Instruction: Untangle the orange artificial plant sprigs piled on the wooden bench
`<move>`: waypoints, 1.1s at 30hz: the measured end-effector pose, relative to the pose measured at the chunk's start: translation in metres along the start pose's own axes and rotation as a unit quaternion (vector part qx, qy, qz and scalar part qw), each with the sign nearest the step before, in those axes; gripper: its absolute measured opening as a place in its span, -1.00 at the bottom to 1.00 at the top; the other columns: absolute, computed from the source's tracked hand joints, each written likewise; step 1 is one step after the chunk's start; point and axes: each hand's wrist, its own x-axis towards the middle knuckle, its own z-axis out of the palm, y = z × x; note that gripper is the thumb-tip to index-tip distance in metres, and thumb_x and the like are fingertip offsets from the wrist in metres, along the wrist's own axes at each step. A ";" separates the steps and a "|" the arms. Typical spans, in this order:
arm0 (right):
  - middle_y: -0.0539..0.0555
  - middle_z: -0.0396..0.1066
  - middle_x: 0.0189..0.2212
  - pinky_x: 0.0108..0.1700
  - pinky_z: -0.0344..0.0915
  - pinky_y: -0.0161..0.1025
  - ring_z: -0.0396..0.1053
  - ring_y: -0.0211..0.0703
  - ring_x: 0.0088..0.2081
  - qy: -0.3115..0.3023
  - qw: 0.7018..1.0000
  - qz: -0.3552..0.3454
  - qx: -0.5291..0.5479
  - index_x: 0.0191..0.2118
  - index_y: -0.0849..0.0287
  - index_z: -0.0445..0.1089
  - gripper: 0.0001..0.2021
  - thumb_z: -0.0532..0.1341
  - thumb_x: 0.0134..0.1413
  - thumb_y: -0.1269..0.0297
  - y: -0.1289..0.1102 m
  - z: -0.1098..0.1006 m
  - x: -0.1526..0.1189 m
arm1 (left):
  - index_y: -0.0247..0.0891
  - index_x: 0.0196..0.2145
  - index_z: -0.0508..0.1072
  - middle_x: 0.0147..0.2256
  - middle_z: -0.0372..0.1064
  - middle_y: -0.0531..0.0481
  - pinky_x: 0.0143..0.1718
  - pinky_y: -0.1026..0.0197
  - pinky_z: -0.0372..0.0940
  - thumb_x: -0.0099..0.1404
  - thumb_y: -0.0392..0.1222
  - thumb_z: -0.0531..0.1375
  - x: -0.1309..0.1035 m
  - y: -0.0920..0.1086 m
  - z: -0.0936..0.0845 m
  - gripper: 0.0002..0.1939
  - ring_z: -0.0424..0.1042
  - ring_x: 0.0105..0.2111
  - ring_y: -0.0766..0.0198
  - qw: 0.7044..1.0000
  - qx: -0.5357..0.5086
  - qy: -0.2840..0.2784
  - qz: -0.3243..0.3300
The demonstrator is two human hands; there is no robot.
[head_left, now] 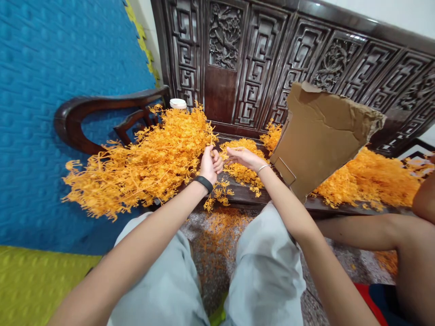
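While orange scraps (220,228) litter the floor (199,220), handling looks under way, though which sprigs (163,154) are finished cannot be told. Fingers curled, the left hand (210,165) seems to pinch a thin stem; the right hand (246,158) is loosely open beside it. Bright, finely branched, the sprigs lie heaped along the bench (243,194), some beyond the cardboard (316,136).

A large, tangled heap of orange sprigs (152,163), thin-stemmed and curly-tipped, lies at the left end of the bench (243,194), spilling past its front. Right of it, a smaller pile (244,171) spreads low; a loose sprig (221,194) lies at the bench's front edge.
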 end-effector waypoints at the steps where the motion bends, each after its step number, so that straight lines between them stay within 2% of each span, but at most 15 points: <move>1: 0.04 0.43 -0.50 -0.31 0.32 -0.34 0.41 -0.27 -0.41 0.013 1.000 0.006 -0.002 -0.46 0.23 0.38 -0.76 0.23 -0.06 0.12 0.000 -0.001 0.000 | -0.25 -0.78 -0.01 -0.89 -0.27 0.19 -0.81 0.36 -0.32 0.30 -0.08 -0.16 0.000 0.000 0.000 -0.49 -0.27 -0.89 0.49 1.000 0.001 0.001 0.000; 5: 0.07 0.45 -0.48 -0.28 0.33 -0.31 0.42 -0.24 -0.38 0.035 0.999 0.035 -0.003 -0.41 0.24 0.42 -0.83 0.23 -0.03 0.22 -0.002 -0.005 0.000 | -0.24 -0.76 -0.02 -0.88 -0.27 0.19 -0.81 0.36 -0.31 0.29 -0.06 -0.15 0.000 -0.002 0.000 -0.51 -0.27 -0.88 0.49 1.000 -0.001 0.010 -0.004; 8: 0.07 0.45 -0.47 -0.21 0.33 -0.24 0.42 -0.23 -0.36 0.048 0.995 0.083 0.036 -0.37 0.26 0.41 -0.90 0.18 0.01 0.36 -0.005 -0.006 -0.002 | -0.24 -0.75 -0.02 -0.88 -0.26 0.20 -0.81 0.36 -0.31 0.29 -0.07 -0.15 0.001 -0.002 -0.001 -0.52 -0.26 -0.88 0.49 1.000 -0.003 0.016 -0.007; 13: 0.00 0.41 -0.53 -0.11 0.31 -0.14 0.41 -0.26 -0.38 0.088 0.976 0.155 0.126 -0.49 0.25 0.32 -0.85 0.09 -0.01 0.56 -0.008 -0.005 -0.003 | -0.24 -0.74 -0.03 -0.87 -0.26 0.20 -0.81 0.37 -0.31 0.28 -0.07 -0.13 0.003 -0.002 -0.001 -0.53 -0.26 -0.88 0.49 1.000 0.000 0.014 -0.006; 17: -0.02 0.39 -0.54 -0.12 0.31 -0.16 0.37 -0.30 -0.43 0.098 0.967 0.167 0.165 -0.46 0.22 0.29 -0.89 0.11 0.02 0.50 -0.010 -0.002 -0.002 | -0.25 -0.74 -0.03 -0.87 -0.26 0.21 -0.81 0.37 -0.32 0.28 -0.07 -0.11 0.003 -0.004 0.000 -0.54 -0.26 -0.88 0.50 1.000 0.000 0.018 -0.005; 21: 0.00 0.39 -0.49 -0.20 0.34 -0.21 0.36 -0.29 -0.42 0.108 0.961 0.174 0.185 -0.39 0.17 0.28 -0.92 0.15 0.06 0.30 -0.009 0.000 0.001 | -0.25 -0.74 -0.03 -0.87 -0.26 0.21 -0.81 0.38 -0.33 0.28 -0.07 -0.10 0.002 -0.005 0.002 -0.54 -0.26 -0.88 0.50 0.999 0.003 0.034 -0.007; 23: 0.01 0.39 -0.47 -0.21 0.34 -0.22 0.35 -0.30 -0.42 0.112 0.965 0.166 0.169 -0.38 0.18 0.29 -0.92 0.19 0.02 0.29 -0.008 -0.001 0.002 | -0.25 -0.73 -0.02 -0.87 -0.26 0.22 -0.81 0.38 -0.33 0.27 -0.07 -0.09 0.002 -0.006 0.003 -0.54 -0.26 -0.88 0.51 0.999 0.000 0.040 -0.010; 27: -0.01 0.39 -0.47 -0.18 0.34 -0.26 0.33 -0.34 -0.43 0.102 0.983 0.123 0.089 -0.39 0.22 0.34 -0.91 0.25 -0.10 0.46 -0.007 -0.006 -0.001 | -0.25 -0.73 -0.02 -0.87 -0.26 0.22 -0.81 0.39 -0.33 0.27 -0.08 -0.10 0.002 -0.006 0.002 -0.54 -0.26 -0.88 0.51 0.999 0.004 0.040 -0.007; 30: 0.01 0.40 -0.47 -0.22 0.35 -0.28 0.34 -0.34 -0.44 0.091 0.989 0.110 0.040 -0.40 0.23 0.36 -0.90 0.27 -0.14 0.47 -0.006 -0.010 -0.002 | -0.25 -0.74 -0.02 -0.86 -0.26 0.21 -0.81 0.38 -0.32 0.27 -0.08 -0.10 0.004 -0.004 0.000 -0.55 -0.25 -0.88 0.50 0.999 0.005 0.041 -0.004; 33: -0.01 0.36 -0.59 -0.32 0.33 -0.30 0.29 -0.35 -0.53 0.147 0.982 0.102 -0.059 -0.44 0.25 0.35 -0.91 0.25 -0.17 0.50 0.002 -0.014 0.001 | -0.25 -0.74 -0.02 -0.87 -0.26 0.21 -0.81 0.38 -0.32 0.28 -0.08 -0.11 0.004 0.000 0.000 -0.54 -0.25 -0.88 0.50 0.999 0.002 0.048 -0.007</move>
